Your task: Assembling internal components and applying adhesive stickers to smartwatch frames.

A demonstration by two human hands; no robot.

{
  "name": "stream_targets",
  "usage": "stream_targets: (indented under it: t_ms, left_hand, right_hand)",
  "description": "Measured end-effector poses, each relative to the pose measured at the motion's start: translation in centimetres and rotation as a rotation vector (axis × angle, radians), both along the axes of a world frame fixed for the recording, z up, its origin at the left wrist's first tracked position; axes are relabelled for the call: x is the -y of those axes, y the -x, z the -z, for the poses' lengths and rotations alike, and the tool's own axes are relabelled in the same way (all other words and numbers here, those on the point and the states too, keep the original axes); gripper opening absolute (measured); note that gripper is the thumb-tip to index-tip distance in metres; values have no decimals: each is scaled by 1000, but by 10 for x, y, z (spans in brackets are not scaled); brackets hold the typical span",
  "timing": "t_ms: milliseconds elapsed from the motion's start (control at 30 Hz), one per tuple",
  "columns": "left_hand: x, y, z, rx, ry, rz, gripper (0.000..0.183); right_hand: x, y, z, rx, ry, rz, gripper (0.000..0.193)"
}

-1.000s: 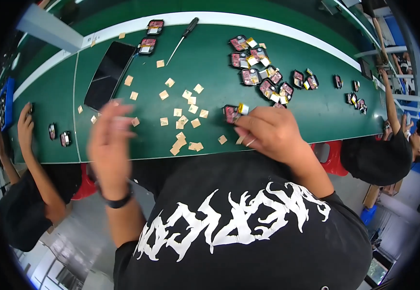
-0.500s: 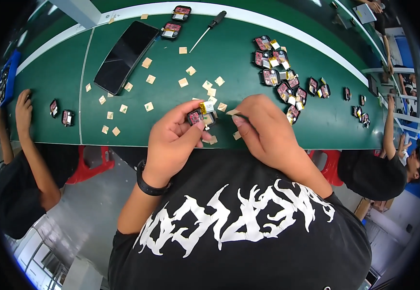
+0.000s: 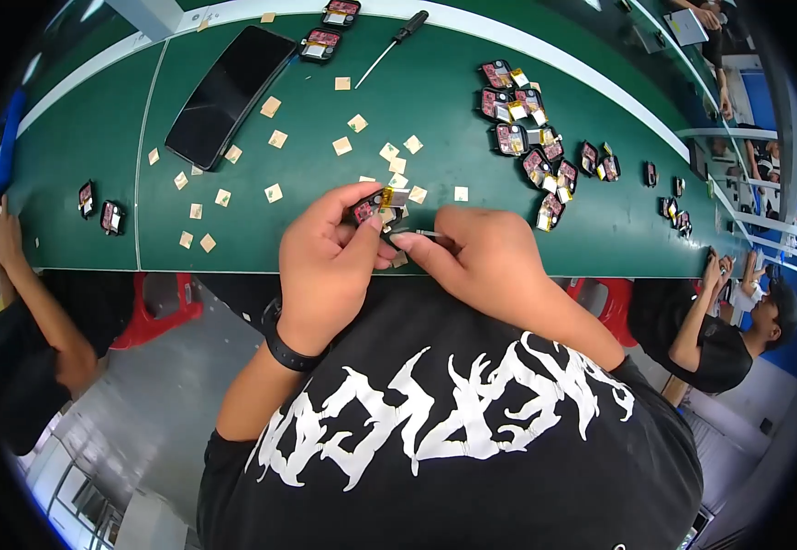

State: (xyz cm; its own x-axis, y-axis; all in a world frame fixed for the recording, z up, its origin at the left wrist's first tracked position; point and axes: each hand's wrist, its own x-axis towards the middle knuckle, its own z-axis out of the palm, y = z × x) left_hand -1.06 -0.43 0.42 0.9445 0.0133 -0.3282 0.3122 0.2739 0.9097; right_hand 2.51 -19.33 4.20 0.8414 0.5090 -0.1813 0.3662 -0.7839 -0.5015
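Observation:
My left hand [image 3: 329, 261] grips a small open black-cased electronic module [image 3: 364, 209] with a red circuit board. A silver battery cell with yellow tape [image 3: 393, 197] sticks up at its upper edge. My right hand [image 3: 485, 252] is closed, thumb and fingertips touching the module's right side. A thin pale edge shows between its fingers, too small to name. Around both hands lie tan square pads [image 3: 417, 194], and a paler square [image 3: 461, 193] lies just above my right hand.
A dark tablet-like device [image 3: 231, 96] and a screwdriver [image 3: 393, 48] lie farther back. Similar modules are clustered at right [image 3: 511, 139], with a few at left [image 3: 112, 217] and back [image 3: 321, 45]. People sit on both sides; a red stool [image 3: 160, 312] stands at left.
My right hand has moved left and down to the module, its fingertips now against it. The tan pad it pinched no longer shows plainly. A pale square is now visible above that hand.

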Motion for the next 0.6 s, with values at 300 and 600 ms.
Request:
stream_targets:
  t_ms: [300, 600]
  left_hand:
    - [-3, -1, 5, 13, -22, 36, 31]
    - [-5, 2, 12, 78, -2, 71, 30]
  right_hand:
    - [1, 6, 7, 110, -340, -41, 8]
    - [-7, 2, 3, 244, -57, -164, 20]
